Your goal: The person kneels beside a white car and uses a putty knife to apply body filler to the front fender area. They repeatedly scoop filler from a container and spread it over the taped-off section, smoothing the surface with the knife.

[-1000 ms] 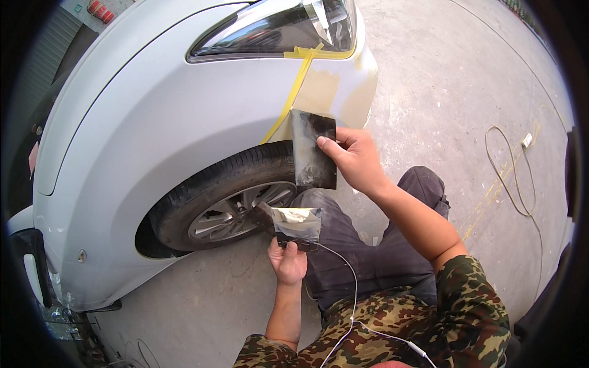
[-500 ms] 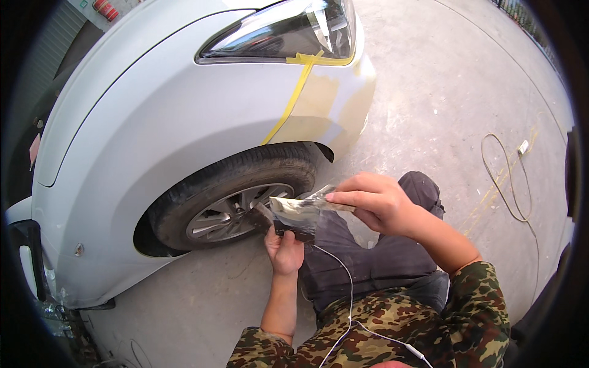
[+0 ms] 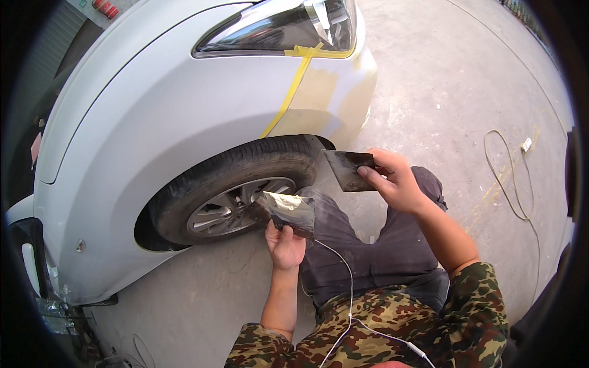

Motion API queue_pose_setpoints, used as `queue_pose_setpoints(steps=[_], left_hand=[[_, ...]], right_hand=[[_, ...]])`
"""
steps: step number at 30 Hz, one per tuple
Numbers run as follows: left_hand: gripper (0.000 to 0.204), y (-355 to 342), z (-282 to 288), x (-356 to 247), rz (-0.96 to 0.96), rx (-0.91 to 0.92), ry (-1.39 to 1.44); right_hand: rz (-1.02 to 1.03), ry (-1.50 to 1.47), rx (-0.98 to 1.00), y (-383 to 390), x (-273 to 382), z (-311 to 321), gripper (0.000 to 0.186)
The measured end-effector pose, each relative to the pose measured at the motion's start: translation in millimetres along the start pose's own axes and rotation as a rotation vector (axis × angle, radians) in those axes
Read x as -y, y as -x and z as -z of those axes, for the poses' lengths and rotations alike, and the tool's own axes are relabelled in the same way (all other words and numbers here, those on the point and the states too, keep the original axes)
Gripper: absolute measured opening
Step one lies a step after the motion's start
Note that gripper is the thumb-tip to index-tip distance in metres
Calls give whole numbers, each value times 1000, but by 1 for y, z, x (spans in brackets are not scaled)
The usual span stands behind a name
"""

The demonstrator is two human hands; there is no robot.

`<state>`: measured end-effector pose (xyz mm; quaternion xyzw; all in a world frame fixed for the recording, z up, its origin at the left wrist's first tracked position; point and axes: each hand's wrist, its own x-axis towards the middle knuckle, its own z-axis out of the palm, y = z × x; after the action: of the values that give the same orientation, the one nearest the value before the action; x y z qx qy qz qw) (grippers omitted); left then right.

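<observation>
My left hand (image 3: 285,246) is closed on a flat putty blade (image 3: 299,216), held low in front of the wheel. Pale yellow putty (image 3: 286,201) lies along its upper part. A second dark, flat corner (image 3: 257,210) sticks out to the left of that blade; I cannot tell whether it is a separate piece. Higher and to the right, my right hand (image 3: 392,179) pinches a dark rectangular putty spreader (image 3: 348,171) between thumb and fingers. The two blades are apart. Beyond them, the bumper (image 3: 307,122) carries beige patches beside yellow masking tape (image 3: 286,104).
A white car fender (image 3: 178,104) curves over the tyre (image 3: 184,193) at left, with the headlight (image 3: 279,30) above. My bent knees (image 3: 423,190) lie just below my right hand. A cable (image 3: 491,165) loops over the concrete floor (image 3: 423,80) at right. A thin white cord (image 3: 350,279) hangs down my front.
My right hand has moved up and away from the left blade, turning its spreader so the dark flat face shows. My left hand stays nearly in place.
</observation>
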<state>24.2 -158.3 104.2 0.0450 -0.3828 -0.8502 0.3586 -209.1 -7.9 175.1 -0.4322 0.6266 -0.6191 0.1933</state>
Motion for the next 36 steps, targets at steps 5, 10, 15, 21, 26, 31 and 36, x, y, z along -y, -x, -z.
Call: queue_pose_setpoints(steps=[5,10,15,21,26,31,36], left_hand=[[40,-6,12,-3,23,10,-32],[41,-12,50,-9,42,46,71],[42,-18,84,-18,91,77,162],[37,-19,98,-26,88,-5,174],[32,-15,99,-35,45,-125,134],[32,-18,94,-31,23,-144,82],[33,-24,94,-27,0,-106,47]], right_hand=[[-87,-181,28,-10,2,-22,12],[-156,-242,103,-21,4,-48,11],[-202,-473,416,-32,-7,-68,11],[-194,-82,328,-38,-25,-86,14],[-287,-182,30,-44,-26,-75,22],[-164,-341,-182,-78,-30,-83,22],[-101,-347,-371,-109,-40,-95,17]])
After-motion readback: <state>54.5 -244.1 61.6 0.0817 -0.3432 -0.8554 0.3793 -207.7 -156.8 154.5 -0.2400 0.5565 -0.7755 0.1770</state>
